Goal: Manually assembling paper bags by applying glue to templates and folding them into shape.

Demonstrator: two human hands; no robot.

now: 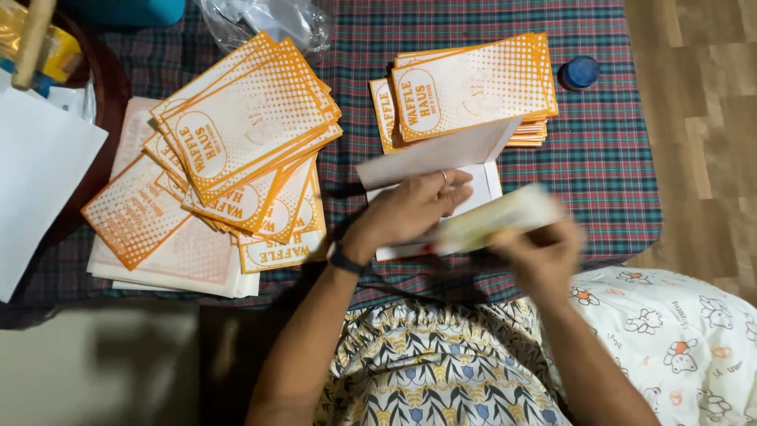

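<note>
**Sheet held flat, blurred strip drawn across it**

Nearest the front edge of the table [599, 166], the right hand [544, 252] was seen only as a smear; it appeared to be closed on one end of a pale, yellowish strip [497, 219], though how the fingers lay could not be told. Just beyond, the left hand [410, 209] was pressed palm-down, fingers fairly wide, on a white sheet [485, 183] whose upper flap [441, 154] was folded up toward the back. A dark band was worn at that wrist and a ring on one finger.

The step was judged to be the fixing or folding of this one sheet, with the strip being worked against its right side. The next move would have called for the sheet to be kept pinned while the strip was aligned squarely with the edge.

Farther back, a neat stack [473, 83] of orange-printed bags was set near the back right corner, touching the flap, with a blue cap [581, 71] beside it. A larger, fanned heap [236, 134] was spread toward the left edge.

What the strip was could not be made out. The lower part of the sheet was hidden under both hands, and clear plastic [268, 20] at the back edge was cut off.
</note>
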